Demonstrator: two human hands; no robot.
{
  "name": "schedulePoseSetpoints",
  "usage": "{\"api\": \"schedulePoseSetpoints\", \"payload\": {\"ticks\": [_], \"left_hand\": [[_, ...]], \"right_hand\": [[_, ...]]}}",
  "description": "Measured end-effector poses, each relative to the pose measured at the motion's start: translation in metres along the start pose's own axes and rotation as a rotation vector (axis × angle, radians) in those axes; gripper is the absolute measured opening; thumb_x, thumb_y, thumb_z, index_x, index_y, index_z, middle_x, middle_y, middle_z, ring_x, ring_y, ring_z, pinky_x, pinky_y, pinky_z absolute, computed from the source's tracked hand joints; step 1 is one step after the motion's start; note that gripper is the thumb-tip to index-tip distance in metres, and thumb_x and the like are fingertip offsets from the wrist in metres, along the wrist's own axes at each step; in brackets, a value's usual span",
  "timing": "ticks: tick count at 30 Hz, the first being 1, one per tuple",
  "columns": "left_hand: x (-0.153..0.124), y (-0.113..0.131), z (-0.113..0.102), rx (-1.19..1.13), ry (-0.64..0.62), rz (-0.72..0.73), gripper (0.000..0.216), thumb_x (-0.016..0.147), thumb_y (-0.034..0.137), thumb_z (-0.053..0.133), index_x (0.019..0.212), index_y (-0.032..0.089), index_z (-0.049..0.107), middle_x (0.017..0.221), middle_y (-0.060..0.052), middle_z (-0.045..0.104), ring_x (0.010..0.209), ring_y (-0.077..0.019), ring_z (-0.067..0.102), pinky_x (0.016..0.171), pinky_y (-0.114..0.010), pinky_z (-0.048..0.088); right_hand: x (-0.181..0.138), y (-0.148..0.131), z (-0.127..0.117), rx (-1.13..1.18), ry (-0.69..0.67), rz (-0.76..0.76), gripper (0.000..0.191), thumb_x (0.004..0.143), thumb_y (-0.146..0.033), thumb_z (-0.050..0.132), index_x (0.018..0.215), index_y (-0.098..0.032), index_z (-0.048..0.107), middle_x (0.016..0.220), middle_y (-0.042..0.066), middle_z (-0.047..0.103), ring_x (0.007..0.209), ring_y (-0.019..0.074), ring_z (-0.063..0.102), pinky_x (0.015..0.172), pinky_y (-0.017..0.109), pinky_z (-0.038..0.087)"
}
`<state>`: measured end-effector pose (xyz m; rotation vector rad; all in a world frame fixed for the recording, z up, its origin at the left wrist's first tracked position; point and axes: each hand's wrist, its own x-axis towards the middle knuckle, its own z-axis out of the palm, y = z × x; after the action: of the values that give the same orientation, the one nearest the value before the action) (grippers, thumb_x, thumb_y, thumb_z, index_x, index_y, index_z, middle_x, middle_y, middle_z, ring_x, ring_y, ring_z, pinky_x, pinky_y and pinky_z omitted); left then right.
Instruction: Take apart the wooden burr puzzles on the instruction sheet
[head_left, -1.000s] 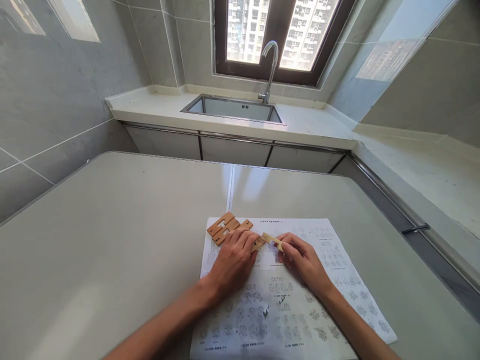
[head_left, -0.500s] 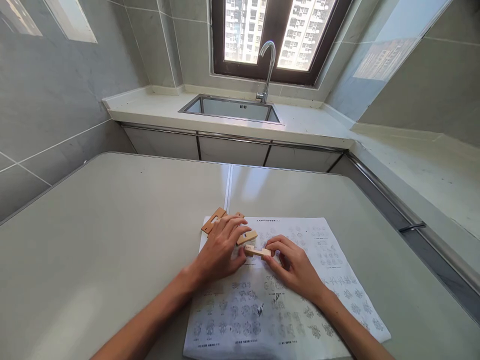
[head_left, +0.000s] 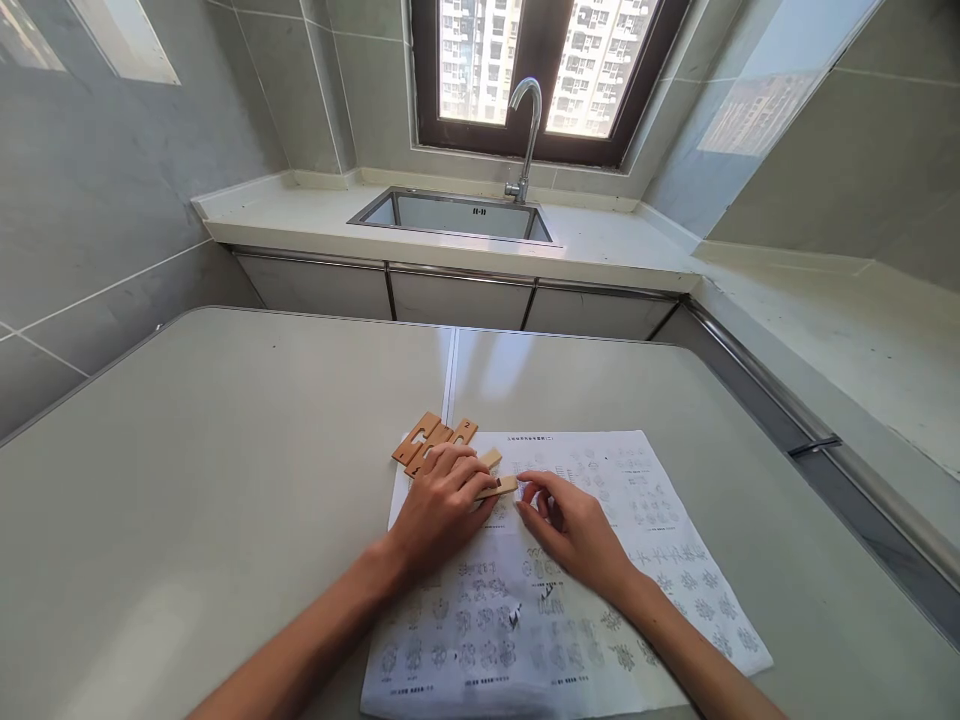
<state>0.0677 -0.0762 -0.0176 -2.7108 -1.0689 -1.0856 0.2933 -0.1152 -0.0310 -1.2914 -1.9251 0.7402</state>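
Observation:
My left hand [head_left: 446, 495] is closed on a pale notched wooden puzzle piece [head_left: 508, 485], whose right end sticks out past the fingers. Just right of that end is my right hand [head_left: 566, 515]; thumb and index finger are apart with nothing between them. Its index fingertip is at the piece's end, and I cannot tell if they touch. A second pale wooden piece [head_left: 491, 458] lies behind, partly covered by my left fingers. Beyond the left knuckles lie several brown slotted wooden pieces [head_left: 417, 436], one marked 2 [head_left: 465, 431].
A printed paper sheet [head_left: 600, 640] with rows of small diagrams lies under both hands on a pale table [head_left: 225, 450]. A seam [head_left: 450, 375] runs across the tabletop. Past it are a counter [head_left: 600, 230], a sink [head_left: 465, 212], a tap [head_left: 529, 130] and a window.
The notched piece has passed from between my two hands into my left hand. My right fingers have let go and spread. The view has shifted slightly.

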Motion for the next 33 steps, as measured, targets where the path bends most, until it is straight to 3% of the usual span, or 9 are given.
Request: {"api": "schedulePoseSetpoints", "payload": {"ticks": [6, 8, 10, 13, 17, 21, 33], "left_hand": [[0.002, 0.003, -0.005, 0.071, 0.032, -0.008, 0.008, 0.093, 0.012, 0.065, 0.095, 0.019, 0.065, 0.099, -0.008, 0.072, 0.096, -0.0261, 0.065, 0.089, -0.043, 0.051], [0.001, 0.008, -0.006, 0.030, 0.007, 0.046, 0.012, 0.094, 0.009, 0.059, 0.090, 0.019, 0.063, 0.087, -0.005, 0.069, 0.081, -0.0206, 0.063, 0.076, -0.035, 0.050], [-0.002, 0.014, -0.006, -0.025, -0.023, 0.106, 0.021, 0.094, 0.006, 0.052, 0.079, 0.020, 0.057, 0.068, 0.002, 0.060, 0.057, -0.0135, 0.052, 0.057, -0.028, 0.041], [-0.008, 0.023, -0.003, -0.081, -0.068, 0.182, 0.029, 0.089, 0.003, 0.047, 0.067, 0.021, 0.046, 0.052, 0.008, 0.044, 0.043, -0.0104, 0.032, 0.045, -0.028, 0.026], [-0.015, 0.026, 0.001, -0.153, -0.223, 0.300, 0.027, 0.077, -0.002, 0.042, 0.063, 0.021, 0.039, 0.048, 0.007, 0.042, 0.041, -0.0107, 0.028, 0.045, -0.030, 0.019], [-0.018, 0.022, 0.005, -0.143, -0.357, 0.287, 0.024, 0.069, -0.001, 0.043, 0.062, 0.021, 0.036, 0.046, 0.006, 0.045, 0.039, -0.0114, 0.028, 0.046, -0.030, 0.019], [-0.016, 0.022, 0.004, -0.141, -0.395, 0.219, 0.022, 0.075, 0.003, 0.047, 0.064, 0.021, 0.041, 0.049, 0.005, 0.054, 0.041, -0.0114, 0.040, 0.046, -0.030, 0.020]], "right_hand": [[0.001, -0.003, -0.002, -0.004, -0.006, 0.020, 0.021, 0.104, -0.026, 0.054, 0.123, -0.027, 0.062, 0.090, 0.000, 0.069, 0.064, 0.0163, 0.056, 0.060, 0.029, 0.048], [0.001, -0.003, -0.002, -0.004, -0.006, 0.016, 0.020, 0.104, -0.025, 0.054, 0.121, -0.027, 0.063, 0.088, 0.000, 0.069, 0.064, 0.0162, 0.055, 0.060, 0.029, 0.048], [0.001, -0.003, -0.002, -0.015, -0.003, 0.010, 0.019, 0.103, -0.025, 0.054, 0.118, -0.026, 0.064, 0.086, 0.000, 0.069, 0.063, 0.0162, 0.055, 0.060, 0.029, 0.047], [0.001, -0.002, -0.002, -0.034, 0.003, 0.004, 0.016, 0.102, -0.024, 0.054, 0.112, -0.025, 0.067, 0.081, 0.000, 0.067, 0.063, 0.0163, 0.055, 0.059, 0.028, 0.046], [0.002, -0.001, -0.003, -0.023, 0.007, 0.010, 0.015, 0.102, -0.024, 0.054, 0.107, -0.025, 0.068, 0.078, 0.000, 0.065, 0.063, 0.0164, 0.055, 0.060, 0.028, 0.046], [0.001, 0.000, -0.003, -0.015, 0.001, 0.000, 0.015, 0.102, -0.023, 0.054, 0.103, -0.025, 0.068, 0.079, 0.000, 0.065, 0.064, 0.0164, 0.056, 0.061, 0.029, 0.046], [0.004, -0.002, -0.006, -0.045, -0.036, -0.006, 0.016, 0.102, -0.025, 0.053, 0.094, -0.024, 0.067, 0.071, -0.002, 0.063, 0.060, 0.0157, 0.053, 0.059, 0.028, 0.044]]}}
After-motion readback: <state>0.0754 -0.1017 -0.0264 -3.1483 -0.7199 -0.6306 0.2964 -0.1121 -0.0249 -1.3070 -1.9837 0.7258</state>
